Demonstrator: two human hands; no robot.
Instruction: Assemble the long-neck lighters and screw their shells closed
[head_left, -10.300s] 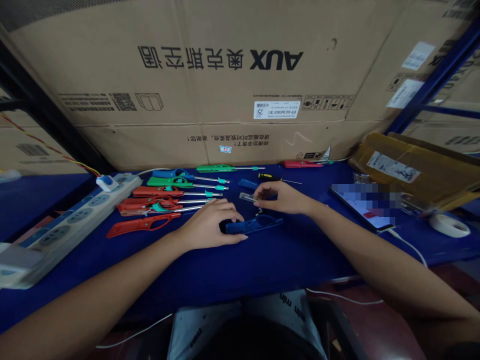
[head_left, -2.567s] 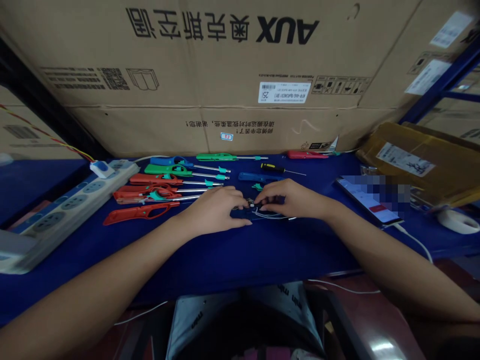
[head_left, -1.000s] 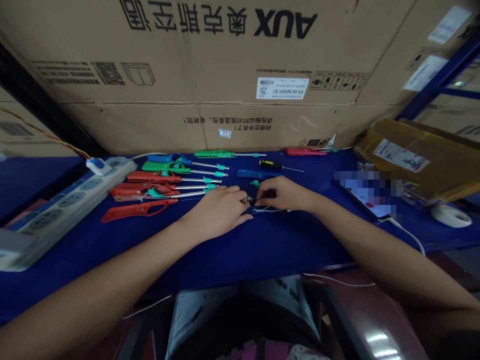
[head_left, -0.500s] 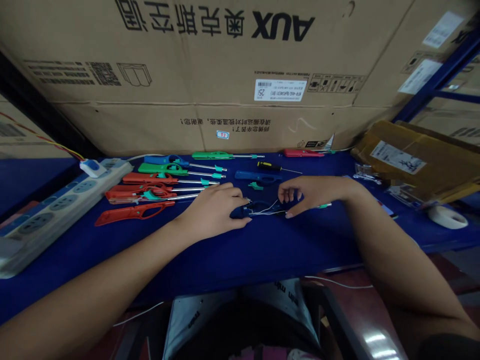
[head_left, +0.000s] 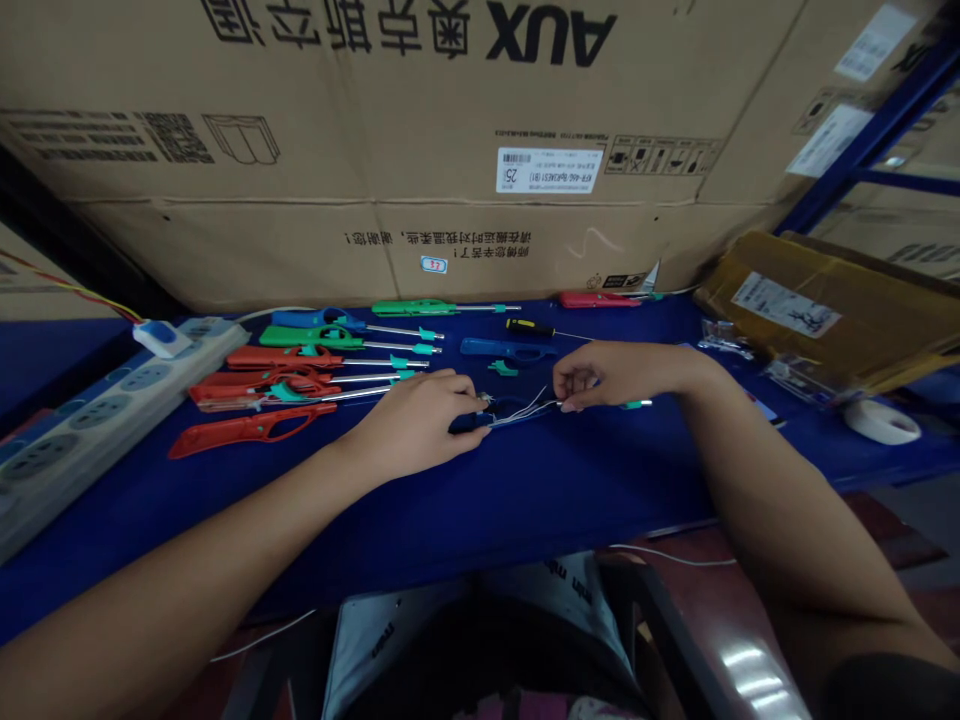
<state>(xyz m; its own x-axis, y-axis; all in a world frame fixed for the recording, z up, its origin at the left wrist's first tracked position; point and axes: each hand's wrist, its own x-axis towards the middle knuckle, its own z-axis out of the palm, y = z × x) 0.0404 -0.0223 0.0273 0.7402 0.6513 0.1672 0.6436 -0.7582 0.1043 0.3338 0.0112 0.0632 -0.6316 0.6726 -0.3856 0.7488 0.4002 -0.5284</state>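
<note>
My left hand (head_left: 420,420) is closed around the dark blue handle of an opened long-nosed lighter (head_left: 466,422), pressing it on the blue table. Thin white wires (head_left: 521,413) run from the handle toward my right hand (head_left: 600,378). Thumb and fingers of that hand are pinched at the lighter's metal tube, where the wires reach it. The tube's green-tipped end (head_left: 637,404) sticks out to the right. Just beyond lie a loose blue handle shell (head_left: 506,349) and a small green trigger piece (head_left: 502,369).
Several red, green and blue lighters (head_left: 255,430) lie at the left, beside a white power strip (head_left: 97,425). A yellow-black screwdriver (head_left: 531,328) rests behind. Right are a brown package (head_left: 862,330) and white tape roll (head_left: 883,422). A large cardboard box (head_left: 300,240) stands behind the table.
The fingers of my right hand have closed into a pinch at the tube. The white wires now bow differently, one end pointing up. The whole view has shifted slightly.
</note>
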